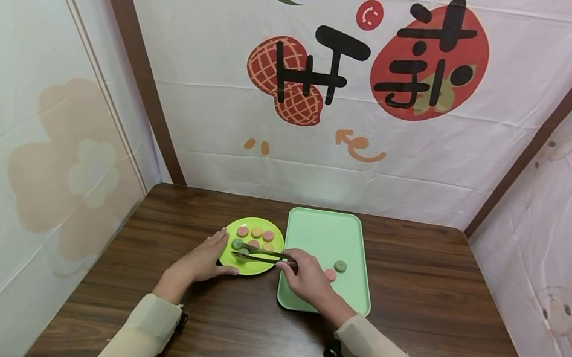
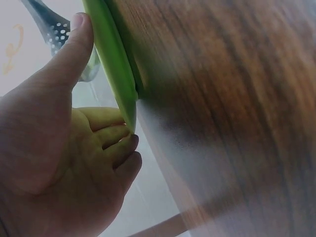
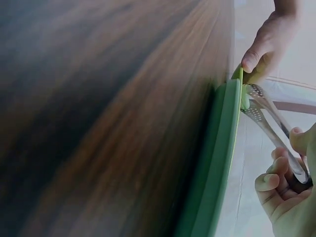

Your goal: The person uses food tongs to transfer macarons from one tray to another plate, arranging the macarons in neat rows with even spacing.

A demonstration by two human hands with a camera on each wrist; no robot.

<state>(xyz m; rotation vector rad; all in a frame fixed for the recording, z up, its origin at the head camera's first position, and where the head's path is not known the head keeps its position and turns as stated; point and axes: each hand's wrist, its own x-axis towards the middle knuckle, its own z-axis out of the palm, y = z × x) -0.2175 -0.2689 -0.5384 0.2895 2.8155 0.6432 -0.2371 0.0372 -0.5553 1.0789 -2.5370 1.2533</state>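
Observation:
My left hand [image 1: 206, 257] is at the left edge of a lime-green plate [image 1: 266, 267]. Its thumb and extended fingers are spread along the rim [image 2: 111, 59]. Several small round macaron-like cookies in pink, yellow and green lie on the plate. From the right, my right hand [image 1: 307, 276] holds a pair of dark metal tongs [image 1: 270, 254] by the rear end, with thumb and fingers round it. The perforated tong tips reach over the plate on both sides of a green cookie [image 3: 245, 98]. Between the tips it is partly hidden.
A mint-green tray [image 1: 323, 232] lies right of the plate, under my right hand. On it are a green cookie [image 1: 341, 266] and a pink cookie [image 1: 330, 275]. Both lie on a dark wooden table [image 1: 242, 331], with printed white cloth [image 1: 190, 116] hanging behind and at both sides.

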